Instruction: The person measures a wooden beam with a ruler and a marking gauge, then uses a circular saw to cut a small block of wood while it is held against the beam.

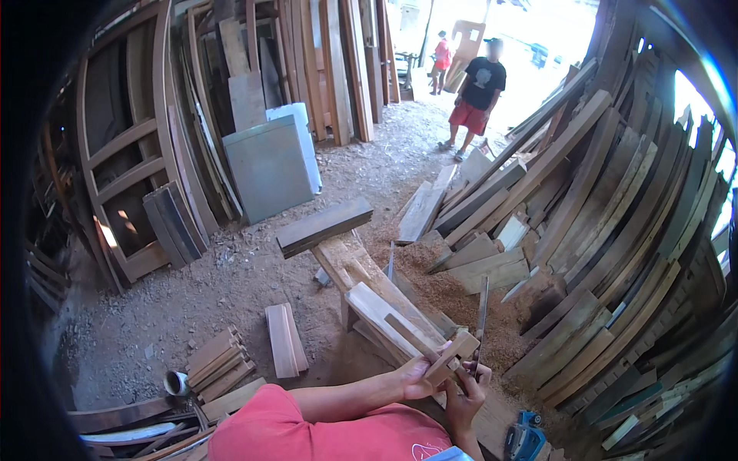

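Nearest, at the lower edge: red-clad knee, forearms rising from it. Left hand curled around a small wooden block, pinching its near end; right hand clenched on the handle of a long flat file, blade standing almost upright beside the block. Block probably light, stiff, dry and splintery, unlikely to slip; best gripped across the broad faces at the near end, away from the worked edge. File likely heavier, rigid, rough-faced; held only by the handle. Block just above both hands, touching the left palm, over a slanted plank bench. Beyond: sawdust heap, leaning boards, grey cabinet, a standing person.
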### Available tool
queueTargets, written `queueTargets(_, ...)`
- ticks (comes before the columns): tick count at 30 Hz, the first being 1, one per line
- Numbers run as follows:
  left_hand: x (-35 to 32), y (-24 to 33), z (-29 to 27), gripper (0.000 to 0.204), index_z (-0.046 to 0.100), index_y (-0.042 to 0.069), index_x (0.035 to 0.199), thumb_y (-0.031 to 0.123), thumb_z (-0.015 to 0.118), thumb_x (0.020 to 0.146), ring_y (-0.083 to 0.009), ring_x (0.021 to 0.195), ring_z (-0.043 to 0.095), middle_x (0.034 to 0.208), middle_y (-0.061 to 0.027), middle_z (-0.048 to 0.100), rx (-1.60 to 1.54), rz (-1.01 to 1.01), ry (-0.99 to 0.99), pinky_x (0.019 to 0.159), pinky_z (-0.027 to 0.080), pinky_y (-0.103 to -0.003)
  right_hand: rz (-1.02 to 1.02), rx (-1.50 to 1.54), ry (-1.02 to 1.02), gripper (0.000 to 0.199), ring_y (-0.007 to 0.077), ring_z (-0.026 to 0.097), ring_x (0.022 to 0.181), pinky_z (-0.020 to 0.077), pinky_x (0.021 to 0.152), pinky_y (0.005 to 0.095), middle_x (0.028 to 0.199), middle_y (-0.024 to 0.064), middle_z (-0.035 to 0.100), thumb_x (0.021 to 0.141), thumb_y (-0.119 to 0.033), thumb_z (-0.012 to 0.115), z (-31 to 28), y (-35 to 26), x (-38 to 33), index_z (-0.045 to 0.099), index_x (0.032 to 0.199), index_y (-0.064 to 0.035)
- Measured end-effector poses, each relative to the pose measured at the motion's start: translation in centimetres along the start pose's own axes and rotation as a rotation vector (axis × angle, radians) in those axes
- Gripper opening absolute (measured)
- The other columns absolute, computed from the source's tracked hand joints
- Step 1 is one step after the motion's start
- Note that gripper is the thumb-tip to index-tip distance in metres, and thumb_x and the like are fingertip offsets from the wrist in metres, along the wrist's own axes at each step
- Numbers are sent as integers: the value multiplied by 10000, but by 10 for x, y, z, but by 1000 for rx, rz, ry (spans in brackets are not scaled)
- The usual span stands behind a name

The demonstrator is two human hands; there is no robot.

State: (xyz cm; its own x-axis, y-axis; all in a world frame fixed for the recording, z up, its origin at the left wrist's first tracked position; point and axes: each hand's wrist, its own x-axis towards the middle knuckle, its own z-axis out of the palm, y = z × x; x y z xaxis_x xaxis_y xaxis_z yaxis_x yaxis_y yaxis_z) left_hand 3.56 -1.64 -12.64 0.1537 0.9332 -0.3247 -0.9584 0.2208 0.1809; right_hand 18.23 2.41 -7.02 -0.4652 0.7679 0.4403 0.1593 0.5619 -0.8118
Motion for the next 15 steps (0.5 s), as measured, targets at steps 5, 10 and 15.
queueTargets(5, -11, 8, 7, 320, 719, 212, 1179, 483, 606, 1050, -113, 873, 653, 991, 42, 737, -71, 7, -48, 732, 490, -331, -114, -79, 15, 317, 245, 610, 1003, 553, 842, 343, 1106, 103, 571, 739, -67, 877, 8, 9, 2, 749, 1018, 16)
queueTargets(10, -10, 14, 4, 371, 734, 220, 1135, 554, 622, 1021, -83, 795, 623, 932, 53, 724, -49, 51, -44, 763, 471, -311, -254, -199, -5, 328, 235, 609, 995, 563, 818, 332, 1119, 104, 567, 743, -98, 902, 11, 8, 8, 750, 1014, 7)
queueTargets(15, -12, 15, 3, 372, 728, 182, 1164, 513, 613, 1039, -95, 770, 655, 951, 26, 738, -29, 89, -8, 687, 505, -316, -56, -47, 17, 336, 304, 639, 998, 535, 858, 417, 1080, 123, 618, 717, -124, 903, 18, 13, 2, 786, 1016, -24)
